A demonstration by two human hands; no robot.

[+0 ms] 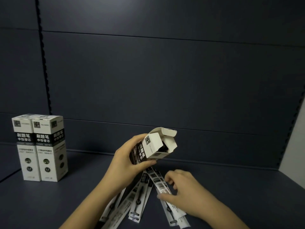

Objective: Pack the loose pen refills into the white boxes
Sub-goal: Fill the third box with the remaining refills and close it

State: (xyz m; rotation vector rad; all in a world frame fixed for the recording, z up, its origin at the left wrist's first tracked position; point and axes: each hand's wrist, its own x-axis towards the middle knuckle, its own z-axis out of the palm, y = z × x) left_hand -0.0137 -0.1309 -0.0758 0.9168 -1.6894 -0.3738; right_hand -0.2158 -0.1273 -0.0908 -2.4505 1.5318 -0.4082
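A person's left hand (130, 160) grips an open white box (152, 148) above the table (231, 187) while right-hand fingers (168, 198) pinch one loose refill (162, 187); the tilted box could spill, or the fanned sleeves snag.

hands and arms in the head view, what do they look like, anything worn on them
Both the left hand and the right hand are bare: no gloves, rings, watch or bracelet show. The forearms are uncovered to the frame's bottom edge, with no sleeves in view.
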